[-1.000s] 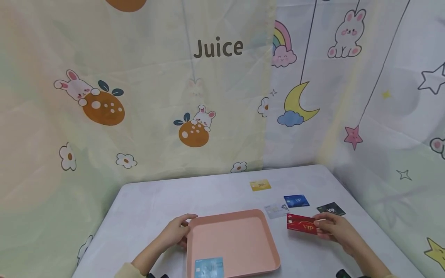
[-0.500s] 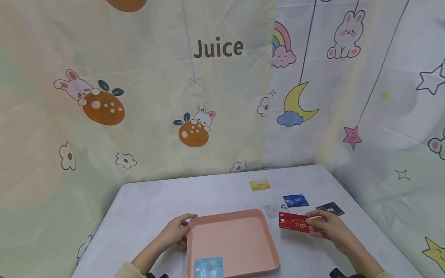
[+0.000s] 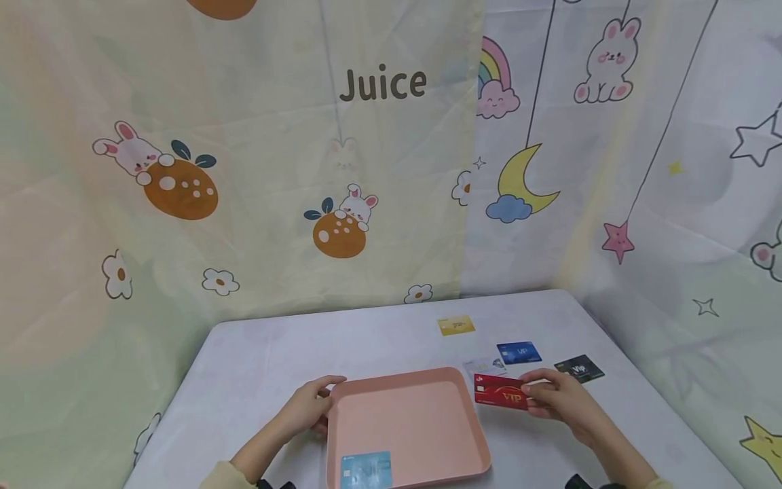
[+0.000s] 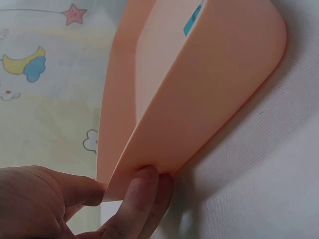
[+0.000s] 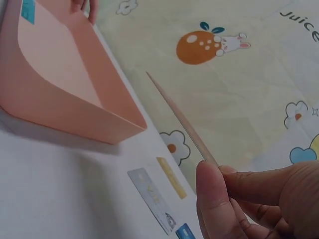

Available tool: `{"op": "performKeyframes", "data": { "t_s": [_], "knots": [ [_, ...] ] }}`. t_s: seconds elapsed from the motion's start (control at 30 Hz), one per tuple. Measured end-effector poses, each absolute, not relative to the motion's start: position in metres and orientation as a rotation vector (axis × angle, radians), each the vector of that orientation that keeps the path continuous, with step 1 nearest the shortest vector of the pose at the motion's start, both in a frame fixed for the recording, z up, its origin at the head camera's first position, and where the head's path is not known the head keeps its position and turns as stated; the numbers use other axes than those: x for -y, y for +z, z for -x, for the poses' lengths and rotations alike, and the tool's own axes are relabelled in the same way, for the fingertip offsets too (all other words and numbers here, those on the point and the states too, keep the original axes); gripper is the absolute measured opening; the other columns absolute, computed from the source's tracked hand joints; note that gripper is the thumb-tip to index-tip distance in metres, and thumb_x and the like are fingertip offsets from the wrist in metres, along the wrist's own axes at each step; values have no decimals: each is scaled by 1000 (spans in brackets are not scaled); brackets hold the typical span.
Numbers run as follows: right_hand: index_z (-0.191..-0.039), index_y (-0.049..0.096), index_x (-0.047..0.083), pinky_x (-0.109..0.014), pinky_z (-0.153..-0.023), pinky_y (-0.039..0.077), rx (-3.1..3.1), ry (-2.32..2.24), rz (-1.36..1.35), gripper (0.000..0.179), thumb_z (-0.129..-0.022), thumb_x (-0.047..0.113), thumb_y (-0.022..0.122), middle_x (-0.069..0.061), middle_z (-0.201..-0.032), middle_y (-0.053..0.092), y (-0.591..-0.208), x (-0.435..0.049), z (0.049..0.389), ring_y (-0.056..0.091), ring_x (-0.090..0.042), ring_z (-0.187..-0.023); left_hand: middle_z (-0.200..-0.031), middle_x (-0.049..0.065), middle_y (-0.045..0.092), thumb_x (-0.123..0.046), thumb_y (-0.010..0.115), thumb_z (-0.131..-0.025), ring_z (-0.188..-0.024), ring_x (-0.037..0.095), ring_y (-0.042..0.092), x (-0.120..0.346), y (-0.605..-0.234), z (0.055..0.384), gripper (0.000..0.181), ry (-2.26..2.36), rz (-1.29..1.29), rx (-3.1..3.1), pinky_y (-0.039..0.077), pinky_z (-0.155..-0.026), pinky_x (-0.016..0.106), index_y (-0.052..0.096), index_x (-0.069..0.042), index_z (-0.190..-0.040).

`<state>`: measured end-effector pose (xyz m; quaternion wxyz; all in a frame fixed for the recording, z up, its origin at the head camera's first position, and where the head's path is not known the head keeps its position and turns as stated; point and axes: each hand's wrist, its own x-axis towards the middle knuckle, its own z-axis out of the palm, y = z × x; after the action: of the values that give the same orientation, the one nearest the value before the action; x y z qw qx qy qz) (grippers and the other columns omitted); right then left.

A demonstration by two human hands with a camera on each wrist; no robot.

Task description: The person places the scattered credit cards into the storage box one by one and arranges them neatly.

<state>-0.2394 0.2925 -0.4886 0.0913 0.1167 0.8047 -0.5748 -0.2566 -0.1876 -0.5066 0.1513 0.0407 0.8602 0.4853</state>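
Observation:
My right hand (image 3: 563, 406) pinches a red VIP card (image 3: 497, 392) by its right end, just off the right side of a pink tray (image 3: 418, 424). The card is seen nearly edge-on in the right wrist view, between thumb and fingertips. At the tray's far left corner, my left hand (image 3: 305, 409) grips the wall, with fingers on both sides of the rim in the left wrist view. A light blue card (image 3: 366, 470) lies flat in the tray's near left corner.
Right of and beyond the tray, a silvery card (image 3: 485, 367), a blue card (image 3: 518, 352), a black card (image 3: 579, 368) and a gold card (image 3: 456, 325) lie on the white table (image 3: 269, 356). A printed curtain (image 3: 256, 170) hangs behind.
My right hand has carried the red card leftward, from near the black card to beside the tray's right edge. The left hand and tray have stayed in place.

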Motion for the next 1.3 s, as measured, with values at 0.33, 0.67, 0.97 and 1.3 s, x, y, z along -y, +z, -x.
{"op": "performKeyframes", "data": {
  "t_s": [0.33,0.67,0.97,1.3],
  "knots": [
    [-125,61,-5,-36,-71,64,-2348,-1749,-346,35,-98,14,71,-27,-116,71,-488,-273,240,74,-21,-77,-110,18,65,-5,54,-97,-63,19,70,188,-507,258,49,1385,-102,-2475,59,-53,35,56,-8,-146],
    [-122,63,-3,-36,-71,64,-2342,-1776,-329,33,-97,15,72,-26,-118,70,-492,-262,241,73,-22,-77,-111,19,66,-5,55,-98,-63,18,69,187,-506,258,48,1372,-102,-2485,59,-53,35,57,-8,-146],
    [-121,63,-4,-38,-71,64,-2350,-1781,-338,32,-96,13,72,-25,-114,72,-496,-246,244,74,-23,-78,-110,18,65,-3,53,-98,-64,18,69,187,-507,258,48,1394,-106,-2472,60,-54,35,56,-8,-146],
    [-118,65,-3,-38,-70,64,-2337,-1791,-327,27,-95,10,72,-22,-110,74,-497,-229,243,74,-23,-77,-111,19,65,-4,53,-98,-63,18,69,188,-508,257,49,1391,-135,-2475,59,-54,35,55,-6,-147]
  ]
}}
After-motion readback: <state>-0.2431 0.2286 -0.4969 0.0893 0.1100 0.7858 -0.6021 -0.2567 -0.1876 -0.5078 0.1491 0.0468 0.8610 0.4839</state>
